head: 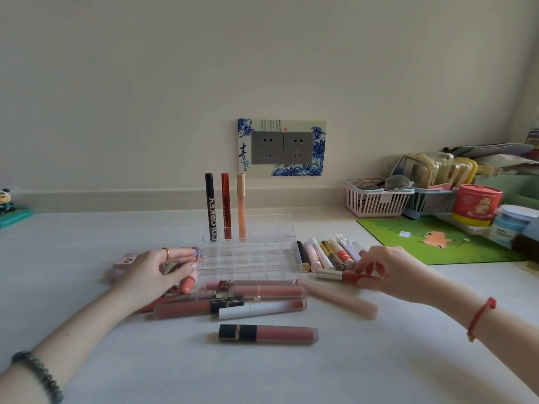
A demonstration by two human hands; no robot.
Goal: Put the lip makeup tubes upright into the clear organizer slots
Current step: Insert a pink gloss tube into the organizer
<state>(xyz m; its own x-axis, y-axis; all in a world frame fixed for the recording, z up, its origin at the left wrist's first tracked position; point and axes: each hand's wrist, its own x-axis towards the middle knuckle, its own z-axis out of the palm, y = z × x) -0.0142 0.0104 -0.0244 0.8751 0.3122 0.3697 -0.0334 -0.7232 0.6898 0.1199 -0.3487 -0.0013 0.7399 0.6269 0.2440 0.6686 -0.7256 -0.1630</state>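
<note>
A clear organizer (280, 258) stands on the white table with three tubes upright in its back row: black (210, 211), red (226, 209) and peach (241, 209). Several lip tubes lie flat in front of it, among them a dark-capped pink one (268, 334) nearest me. More tubes (329, 253) lie in a row at the organizer's right. My right hand (388, 272) pinches a silver-capped red tube (344, 276) lying there. My left hand (157, 272) rests at the organizer's left side, its fingers curled over small tubes; a peach one (188, 284) lies beneath them.
A green mat (431, 240) lies at the right, with pink and blue baskets (376, 199), a red tin (475, 205) and jars behind it. A socket plate (281, 147) is on the wall. A panda figure (7, 199) sits far left.
</note>
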